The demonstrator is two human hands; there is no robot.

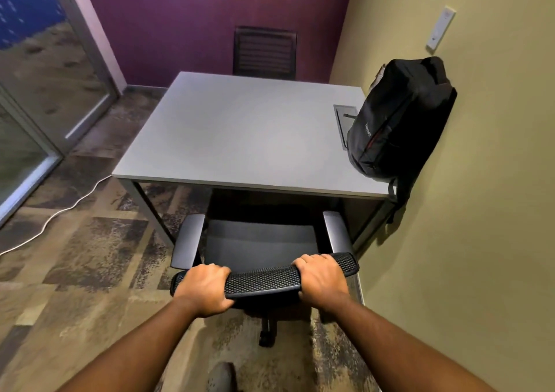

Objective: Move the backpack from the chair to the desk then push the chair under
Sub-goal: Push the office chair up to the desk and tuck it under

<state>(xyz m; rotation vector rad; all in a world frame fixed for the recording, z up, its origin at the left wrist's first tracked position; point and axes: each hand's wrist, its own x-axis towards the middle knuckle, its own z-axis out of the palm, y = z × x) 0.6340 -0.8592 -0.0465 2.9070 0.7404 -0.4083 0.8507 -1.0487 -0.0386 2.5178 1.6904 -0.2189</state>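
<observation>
Both hands are wrapped over the top edge of the black mesh-backed office chair (264, 280): the left hand (205, 289) clamps the rail near its left end and the right hand (321, 280) clamps it near its right end, fingers curled over the front and thumbs behind. Well ahead of the right hand and off to its right, the black fabric backpack with a thin red zip line (396, 118) stands upright on the right edge of the grey rectangular tabletop (240, 133), leaning against the olive wall, one strap dangling past the tabletop's corner. So the first step looks done, and the step in hand is the push. Just ahead of the hands the seat sits partly beneath the tabletop's near edge, while both grey armrests and the backrest are outside it. The next move seems to call for a straight, even shove from both hands, keeping the chair centred between the table legs; whether the armrests would clear the underside cannot be told from here.
</observation>
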